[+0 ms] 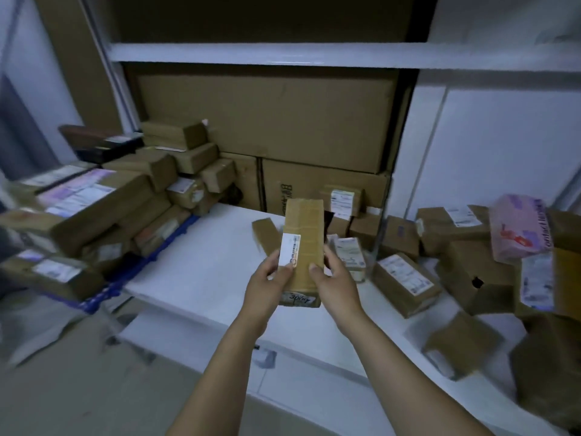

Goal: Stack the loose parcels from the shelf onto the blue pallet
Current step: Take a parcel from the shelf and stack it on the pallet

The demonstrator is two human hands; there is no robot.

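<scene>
"Near the middle of the frame, what did the hands have?"

"One long brown parcel (303,243), held lengthwise above the white shelf (204,269). The left hand (267,287) gripped its lower left edge, thumb on the white label (289,250). The right hand (338,284) clasped the right edge, thumb on the top face."

"And the blue pallet (107,292)?"

"At the left of the frame, just beside the shelf, with stacked parcels (94,209) piled on it."

"Anything on the shelf?"

"Loose parcels (405,283) lay tumbled at the right, a pink parcel (518,228) among them, probably resting on others; blur made that hard to judge. Large cartons (267,121) stood behind."
</scene>
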